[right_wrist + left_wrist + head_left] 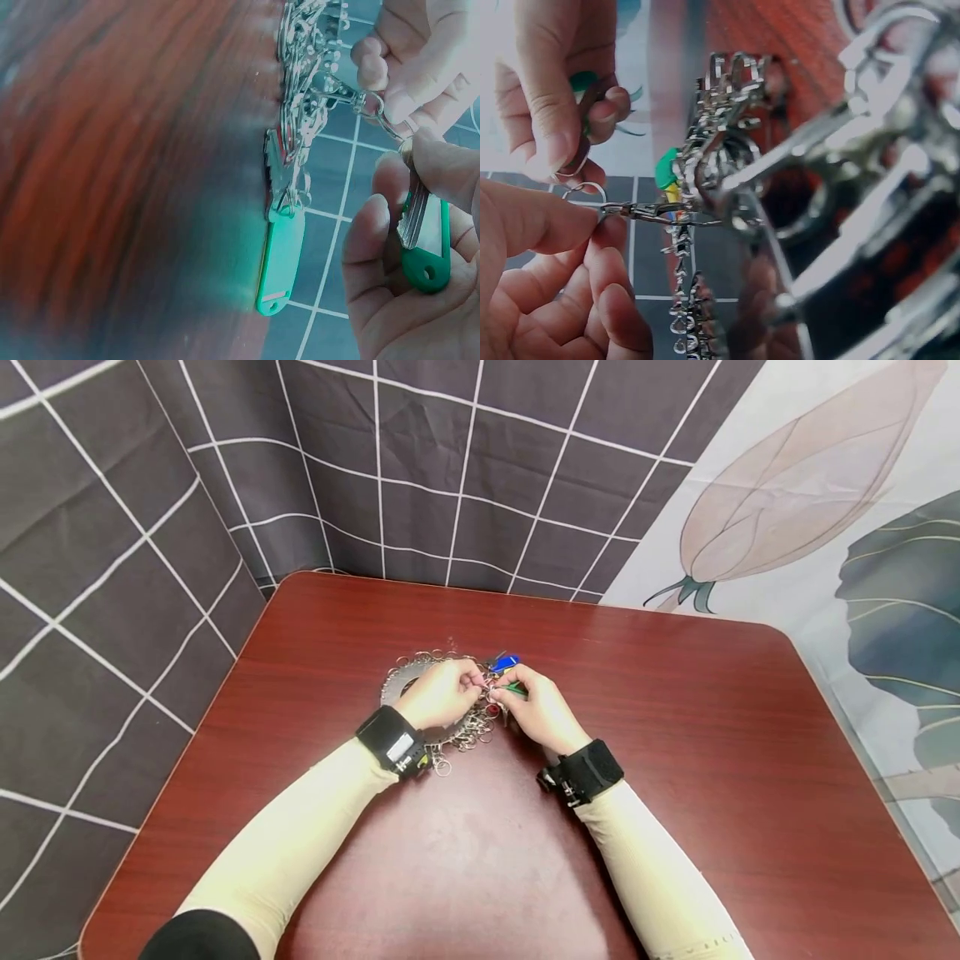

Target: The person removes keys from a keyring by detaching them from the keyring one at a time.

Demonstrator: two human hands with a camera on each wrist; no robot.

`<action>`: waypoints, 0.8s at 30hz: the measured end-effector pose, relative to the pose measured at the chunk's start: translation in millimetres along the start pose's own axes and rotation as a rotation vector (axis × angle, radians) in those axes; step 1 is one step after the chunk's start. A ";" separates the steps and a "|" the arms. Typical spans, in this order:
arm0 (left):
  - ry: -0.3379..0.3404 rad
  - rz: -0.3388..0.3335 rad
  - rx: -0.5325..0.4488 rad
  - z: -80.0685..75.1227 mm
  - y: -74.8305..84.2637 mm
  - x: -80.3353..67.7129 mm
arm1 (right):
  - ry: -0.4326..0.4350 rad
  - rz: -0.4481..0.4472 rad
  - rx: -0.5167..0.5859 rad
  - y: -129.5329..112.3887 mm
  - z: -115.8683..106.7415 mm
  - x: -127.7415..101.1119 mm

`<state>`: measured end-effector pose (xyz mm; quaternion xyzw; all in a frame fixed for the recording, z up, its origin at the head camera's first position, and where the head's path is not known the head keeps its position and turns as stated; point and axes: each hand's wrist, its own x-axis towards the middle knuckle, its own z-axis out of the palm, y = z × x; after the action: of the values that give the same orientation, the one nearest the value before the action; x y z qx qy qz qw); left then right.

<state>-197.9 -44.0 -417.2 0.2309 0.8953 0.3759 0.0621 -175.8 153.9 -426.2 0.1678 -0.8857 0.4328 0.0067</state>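
your left hand [442, 692] pinched a snap clip [641, 212] on the key ring [420, 702] while your right hand [538, 710], at 3 o'clock, gripped a green-tagged key [420, 240].

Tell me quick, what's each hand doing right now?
Left hand: fingers pinch a metal snap clasp on the big key organiser ring.
Right hand: fingers curled round a key with a green tag.
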 end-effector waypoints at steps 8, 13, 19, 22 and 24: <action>0.025 0.002 -0.007 6.3 -5.1 -1.4 | 0.004 -0.069 0.039 4.1 0.6 2.2; 0.075 0.020 -0.011 8.9 -5.6 -1.9 | 0.021 -0.109 0.055 5.4 0.4 5.8; 0.105 0.025 0.001 10.1 -4.6 -2.8 | 0.009 -0.084 0.044 6.2 -1.5 7.2; 0.113 0.030 0.010 8.6 -4.0 -3.0 | 0.001 -0.065 0.044 6.0 -1.8 7.8; 0.117 0.031 0.016 7.7 -2.9 -3.5 | -0.006 -0.057 0.048 6.5 -1.3 8.2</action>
<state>-193.6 -42.4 -425.0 0.2227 0.8967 0.3824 0.0021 -185.8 156.3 -429.0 0.1943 -0.8698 0.4533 0.0124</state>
